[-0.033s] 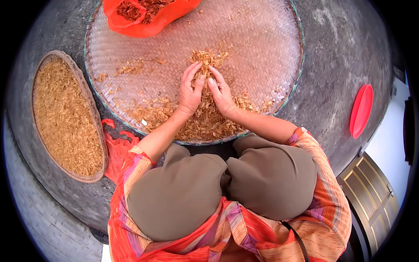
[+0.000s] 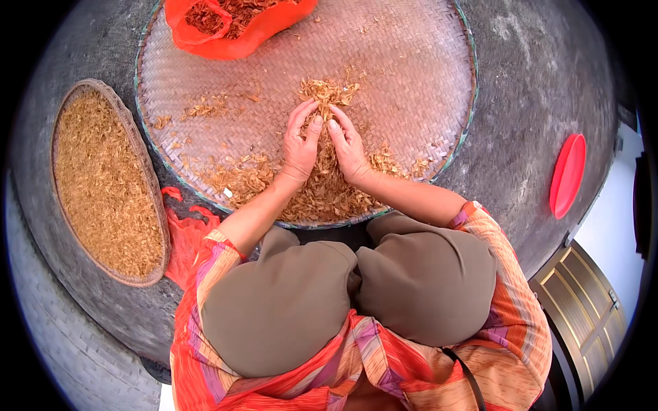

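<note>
2 bare hands work at the centre of the frame, over a round, flat woven tray with a bluish-green edge [image 2: 411, 75]. Left hand [image 2: 301, 147]: open, loosely cupped, fingers bent inward, pointing up the frame. Right hand [image 2: 349, 148]: same posture, mirrored, palm turned toward the left hand. Fingertips of the 2 are near each other, with dried golden-brown flakes [image 2: 329, 195] between them; cannot tell whether any are pinched.

Flakes lie mainly at the tray's near edge, lower centre of the frame, and run up between the hands to a small clump just beyond the fingertips. Thin scatter left of the hands; 1 small white piece [image 2: 227, 192] near the tray's lower left edge.

Upper left of the frame: 1 open red plastic bag [image 2: 236, 48] on the tray, holding darker reddish-brown shreds [image 2: 248, 14]. Far left: 1 woven basket [image 2: 140, 147] filled with golden flakes; crumpled red bag [image 2: 186, 236] just beside it. Right of the frame: 1 red dish [image 2: 567, 177] on the grey floor [image 2: 528, 89].
</note>
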